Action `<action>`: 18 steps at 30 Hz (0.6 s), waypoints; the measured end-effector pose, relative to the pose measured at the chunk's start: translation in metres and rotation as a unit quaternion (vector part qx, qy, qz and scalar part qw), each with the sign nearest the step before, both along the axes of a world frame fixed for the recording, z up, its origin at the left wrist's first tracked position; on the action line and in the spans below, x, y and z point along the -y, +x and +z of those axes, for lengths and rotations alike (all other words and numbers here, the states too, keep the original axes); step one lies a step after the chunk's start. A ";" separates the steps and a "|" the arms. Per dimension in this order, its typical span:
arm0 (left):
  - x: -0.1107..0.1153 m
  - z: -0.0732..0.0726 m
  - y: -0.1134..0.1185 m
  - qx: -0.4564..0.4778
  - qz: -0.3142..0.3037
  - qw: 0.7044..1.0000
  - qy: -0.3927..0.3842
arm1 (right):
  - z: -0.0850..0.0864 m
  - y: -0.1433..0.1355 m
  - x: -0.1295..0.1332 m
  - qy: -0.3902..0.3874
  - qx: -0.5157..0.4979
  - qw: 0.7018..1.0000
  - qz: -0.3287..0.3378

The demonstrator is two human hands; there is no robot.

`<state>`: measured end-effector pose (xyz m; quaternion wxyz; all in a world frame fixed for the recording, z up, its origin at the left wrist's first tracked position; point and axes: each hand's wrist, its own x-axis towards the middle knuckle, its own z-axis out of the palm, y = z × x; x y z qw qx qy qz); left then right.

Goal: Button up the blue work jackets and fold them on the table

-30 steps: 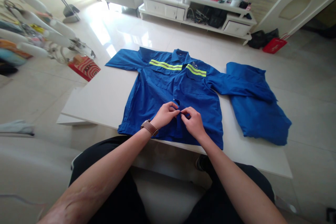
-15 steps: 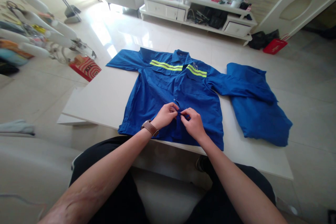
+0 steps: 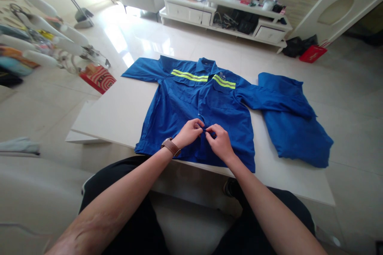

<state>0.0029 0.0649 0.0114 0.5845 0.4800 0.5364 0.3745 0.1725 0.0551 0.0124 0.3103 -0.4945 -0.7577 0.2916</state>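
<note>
a blue long-sleeved cloth work jacket [image 3: 176, 111], with yellow-green and grey bands [image 3: 189, 75] across the chest, is spread flat on a white rectangular counter [image 3: 110, 111], its collar [image 3: 206, 65] being turned to the far side. at the lower part of the front opening, the cloth is pinched by the bare left hand [image 3: 191, 132] and the bare right hand [image 3: 220, 140], which are placed just beside each other. the grip of each hand is closed, thumb against fingers, on a small piece of the jacket; whether something else is held there cannot be told. a wristwatch with brown strap [image 3: 171, 146] is worn on the left wrist. at the right, a folded blue cloth garment [image 3: 299, 139] is laid, crossed by one sleeve [image 3: 275, 97] of the jacket.
</note>
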 end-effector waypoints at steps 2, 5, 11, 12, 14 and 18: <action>0.000 0.000 0.000 -0.006 -0.005 1.000 0.002 | 0.001 0.000 0.000 0.001 0.004 1.000 0.000; 0.000 -0.001 0.000 -0.013 -0.018 1.000 0.016 | 0.002 0.000 0.001 0.003 0.009 1.000 -0.008; -0.001 -0.003 -0.003 -0.014 -0.031 0.999 0.038 | 0.000 -0.002 0.000 -0.024 -0.047 0.998 -0.033; -0.001 -0.003 -0.003 -0.010 -0.032 0.999 0.039 | -0.001 -0.002 0.000 -0.034 -0.060 0.997 -0.039; -0.001 -0.002 -0.005 0.006 -0.038 0.999 0.038 | -0.002 -0.002 -0.001 -0.052 -0.082 0.994 -0.053; -0.002 -0.002 -0.006 0.027 -0.051 0.998 0.040 | -0.003 -0.002 -0.005 -0.092 -0.113 0.987 -0.071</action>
